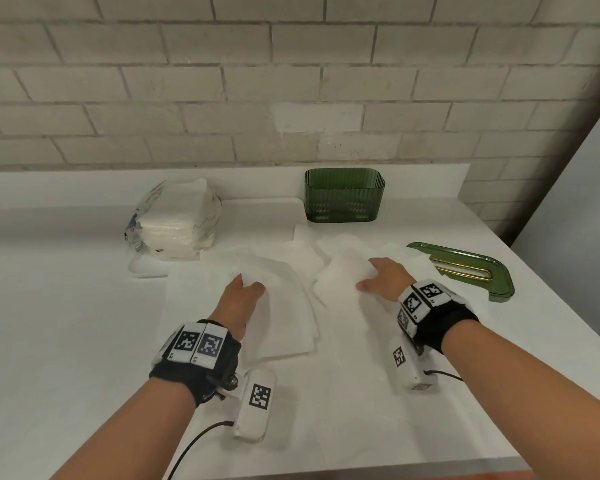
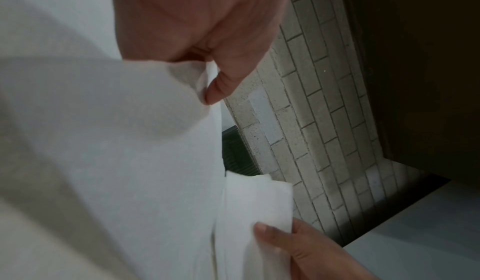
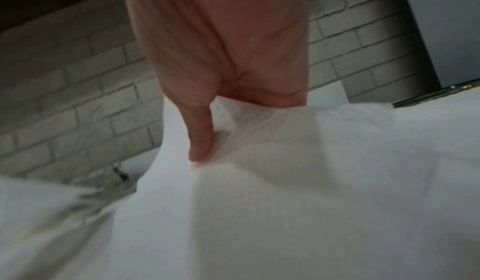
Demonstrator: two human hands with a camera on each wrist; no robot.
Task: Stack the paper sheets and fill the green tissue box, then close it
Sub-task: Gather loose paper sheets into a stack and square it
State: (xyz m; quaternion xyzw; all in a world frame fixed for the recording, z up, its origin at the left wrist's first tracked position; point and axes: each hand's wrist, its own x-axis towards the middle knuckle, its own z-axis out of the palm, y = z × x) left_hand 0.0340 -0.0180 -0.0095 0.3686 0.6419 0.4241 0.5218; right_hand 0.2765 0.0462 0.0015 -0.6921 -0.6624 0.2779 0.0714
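Paper sheets lie spread across a white counter [image 1: 66,306] as a person works them with both hands. The left hand [image 1: 241,299] pinches the raised near edge of a sheet [image 1: 278,306] lying on a loose pile at centre, thumb on one face and fingers hidden behind it. The right hand [image 1: 383,277] grips a second sheet [image 1: 340,278] just to the right, thumb pressed into its embossed surface in the right wrist view.

The green tissue box [image 1: 344,195] stands open and apparently empty at the back of the counter, against the brick wall, well apart from both hands. Its green lid [image 1: 471,271] lies flat at the right, partly under stray sheets. A wrapped pack of tissues [image 1: 177,220] sits at the back left.

The sheets look very light, soft and limp, sagging wherever they are lifted. They would likely tear or crumple under a hard tug, so a gentle pinch at an edge or corner, with the stack squared flat on the counter, seems the safer hold.
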